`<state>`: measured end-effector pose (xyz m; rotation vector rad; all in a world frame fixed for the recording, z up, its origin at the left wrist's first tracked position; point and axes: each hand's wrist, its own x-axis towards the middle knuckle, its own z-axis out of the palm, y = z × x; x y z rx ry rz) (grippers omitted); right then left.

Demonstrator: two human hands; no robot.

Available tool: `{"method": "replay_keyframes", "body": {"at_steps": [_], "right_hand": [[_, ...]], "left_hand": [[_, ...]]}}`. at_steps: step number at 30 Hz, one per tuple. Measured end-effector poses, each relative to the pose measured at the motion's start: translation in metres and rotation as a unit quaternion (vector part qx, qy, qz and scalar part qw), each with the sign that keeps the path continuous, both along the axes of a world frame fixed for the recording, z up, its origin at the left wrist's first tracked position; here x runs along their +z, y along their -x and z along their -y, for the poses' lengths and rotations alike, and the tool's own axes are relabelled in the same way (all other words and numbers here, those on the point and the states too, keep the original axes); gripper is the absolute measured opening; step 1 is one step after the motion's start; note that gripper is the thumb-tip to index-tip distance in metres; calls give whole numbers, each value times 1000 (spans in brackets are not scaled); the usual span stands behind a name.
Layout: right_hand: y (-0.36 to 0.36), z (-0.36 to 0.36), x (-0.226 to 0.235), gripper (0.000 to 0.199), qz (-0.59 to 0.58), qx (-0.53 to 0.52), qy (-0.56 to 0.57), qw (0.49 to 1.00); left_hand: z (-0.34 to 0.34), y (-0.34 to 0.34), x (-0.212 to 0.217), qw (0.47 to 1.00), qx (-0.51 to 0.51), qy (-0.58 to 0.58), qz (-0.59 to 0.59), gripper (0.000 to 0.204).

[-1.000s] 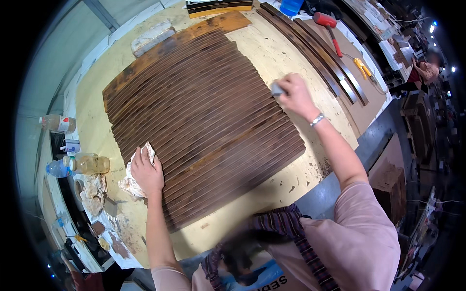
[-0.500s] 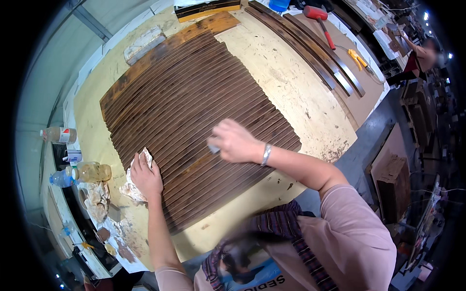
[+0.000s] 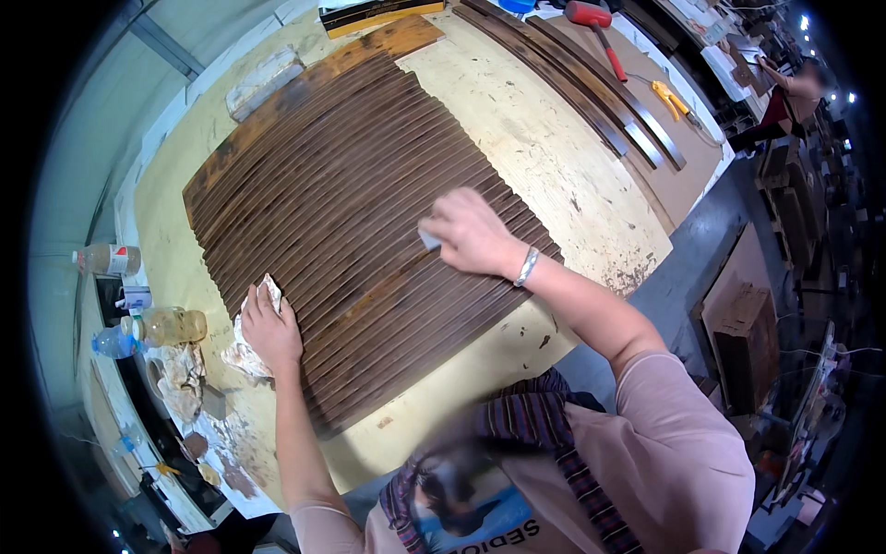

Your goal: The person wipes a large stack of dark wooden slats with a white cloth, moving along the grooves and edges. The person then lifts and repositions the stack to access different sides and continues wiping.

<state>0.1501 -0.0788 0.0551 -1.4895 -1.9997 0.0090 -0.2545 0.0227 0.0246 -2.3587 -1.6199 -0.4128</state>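
Many dark brown wooden strips (image 3: 341, 194) lie side by side, forming a ridged panel on the pale worktable. My right hand (image 3: 475, 233) is curled over the right half of the strips. Pinched in its fingers is a small light-grey flat piece (image 3: 429, 238), whose exact kind I cannot make out; it meets the strips' surface. My left hand (image 3: 270, 331) lies at the panel's left edge, its fingers closed over a bunched white rag (image 3: 243, 355) with brownish stains. Part of the rag sticks out past the fingertips and below the palm.
A wide brown board (image 3: 221, 166) and a whitish block (image 3: 265, 83) border the panel's far-left side. Long dark strips (image 3: 591, 83), a red mallet (image 3: 591, 17) and a yellow-handled tool (image 3: 669, 97) lie far right. Bottles (image 3: 171, 325) stand left. Another person (image 3: 789, 97) works beyond.
My right hand has moved right and slightly away from me across the strips, with the grey piece still in its fingers. My left hand stays on the rag; the view has shifted slightly.
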Motion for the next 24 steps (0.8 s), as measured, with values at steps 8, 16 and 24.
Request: {"method": "replay_keyframes", "body": {"at_steps": [8,16,24], "right_hand": [[-118,46,23,31,-19,-286,56,956],[36,78,47,50,-661,17,290,691],[128,67,32,42,-596,88,324,729]], "left_hand": [[0,0,-2,1000,-6,3,20,49],[83,-93,63,864,-154,305,369,64],[160,-67,42,802,-30,286,524,59]]}}
